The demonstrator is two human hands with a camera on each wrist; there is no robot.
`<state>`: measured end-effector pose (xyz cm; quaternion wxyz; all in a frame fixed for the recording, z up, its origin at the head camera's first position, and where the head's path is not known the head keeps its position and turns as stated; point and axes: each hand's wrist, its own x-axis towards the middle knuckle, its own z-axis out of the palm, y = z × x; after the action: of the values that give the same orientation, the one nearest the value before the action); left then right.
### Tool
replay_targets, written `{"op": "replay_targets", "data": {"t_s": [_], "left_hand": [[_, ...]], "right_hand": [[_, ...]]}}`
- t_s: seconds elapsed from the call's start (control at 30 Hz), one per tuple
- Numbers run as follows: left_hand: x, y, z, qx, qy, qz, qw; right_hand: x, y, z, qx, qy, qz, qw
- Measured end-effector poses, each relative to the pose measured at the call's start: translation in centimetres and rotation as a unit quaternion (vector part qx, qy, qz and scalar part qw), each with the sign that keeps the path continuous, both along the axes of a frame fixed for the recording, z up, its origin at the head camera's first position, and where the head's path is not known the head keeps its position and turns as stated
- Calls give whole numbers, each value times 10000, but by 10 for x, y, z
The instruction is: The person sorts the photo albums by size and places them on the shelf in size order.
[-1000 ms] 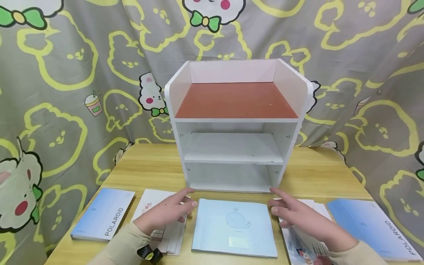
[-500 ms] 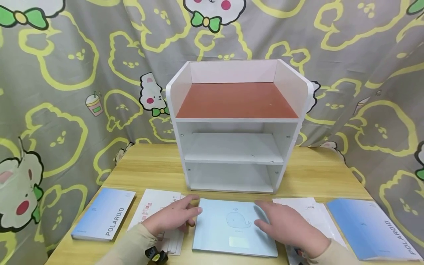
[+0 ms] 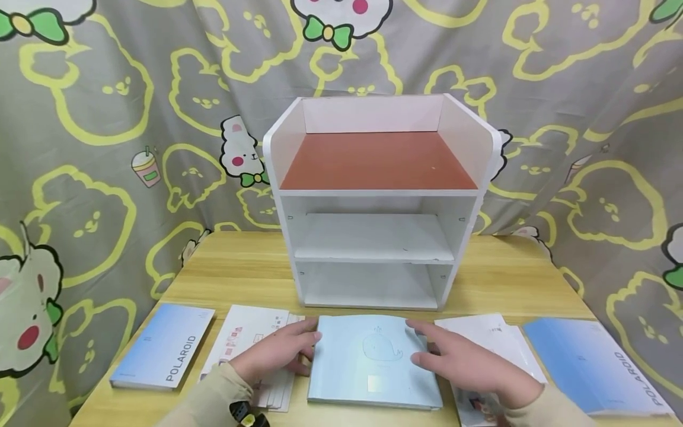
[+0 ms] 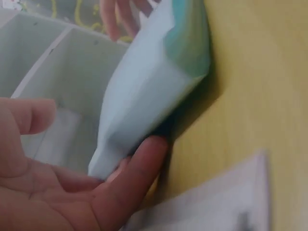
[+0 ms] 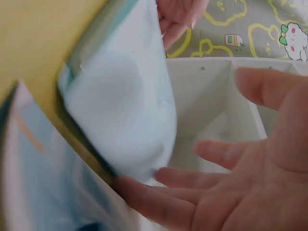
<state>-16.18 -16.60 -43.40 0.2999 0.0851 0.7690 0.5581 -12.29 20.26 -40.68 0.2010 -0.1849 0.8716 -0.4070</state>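
Observation:
A light blue book point(image 3: 347, 373) with a whale drawing on its cover lies flat at the front middle, its far edge looking slightly raised. My left hand point(image 3: 277, 351) is at its left side; in the left wrist view, fingertips point(image 4: 150, 150) touch under the book's edge point(image 4: 137, 103), the thumb apart from it. My right hand point(image 3: 472, 363) is at the right side, thumb near the cover. In the right wrist view, its fairly straight, spread fingers point(image 5: 159, 202) reach the lower corner of the book point(image 5: 120, 106). Neither hand is curled round it.
Behind the book stands a white shelf unit point(image 3: 373, 259) with a reddish-brown top. Blue POLAROID albums point(image 3: 160, 344) point(image 3: 592, 362) lie at far left and far right. White printed papers point(image 3: 242, 329) and a stack of papers or booklets point(image 3: 475, 326) flank the book on the wooden table point(image 3: 240, 267).
My right hand has come left from beside the book to its right edge. The left hand has moved slightly to touch the left edge. The book's far edge now looks slightly higher.

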Motion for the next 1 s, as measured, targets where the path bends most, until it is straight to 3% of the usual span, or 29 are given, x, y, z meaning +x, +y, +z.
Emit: {"op": "replay_targets", "data": {"t_s": [0.07,0.17,0.33,0.47,0.5,0.6,0.73,0.83,1.0], "left_hand": [[0,2,-2,202,-76,97,9997],[0,6,-6,689,-259,243,9970],[0,13,-16,1813,-741,576,9789],[0,16,-23,2266,-913,936,9652],[0,17,-25,2355,-953,983,9622],[3,19,-27,2511,-1026,980,9575],[8,24,-26,2765,-1014,920,9512],[9,27,-22,2934,-922,1033,9459],[11,25,-13,2962,-836,1124,9448]], "right_hand": [[0,1,-2,-424,-216,-122,9988],[-1,-1,-8,-1132,-616,-644,9896],[-4,-10,-19,-2234,-1240,-1734,9511],[-9,-16,-28,-2792,-1413,-2182,9244],[-10,-17,-31,-2920,-1437,-2250,9184],[-11,-19,-39,-2976,-1433,-2356,9140],[-8,-23,-45,-3217,-1740,-2454,8978],[-6,-25,-45,-3651,-1970,-2406,8775],[-4,-23,-37,-3942,-1934,-2262,8695]]}}
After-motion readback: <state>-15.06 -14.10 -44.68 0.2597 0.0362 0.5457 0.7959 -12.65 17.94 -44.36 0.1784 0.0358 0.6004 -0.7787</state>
